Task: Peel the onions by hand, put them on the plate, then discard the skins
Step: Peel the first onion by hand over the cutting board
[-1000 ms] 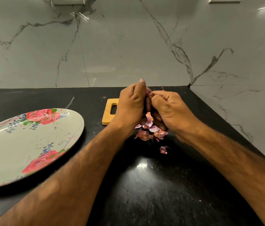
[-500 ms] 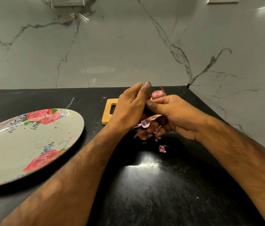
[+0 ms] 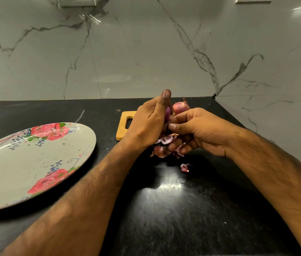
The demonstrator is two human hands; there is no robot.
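I see the plate (image 3: 1,182) left of the cutting board (image 3: 122,126), its left edge cut off. Over the board, the left hand (image 3: 147,124) grips a purple onion (image 3: 167,114), mostly hidden. The right hand (image 3: 199,130) pinches its lower end. A second onion (image 3: 181,108) peeks out behind; skins (image 3: 159,151) lie before the board.

A black speckled counter (image 3: 173,218) runs back to a corner of white, grey-veined marble wall (image 3: 127,52). A small wooden cutting board (image 3: 121,132) with a slot handle lies flat toward the far side, its right part hidden. A white switch plate (image 3: 77,1) sits high on the far wall.
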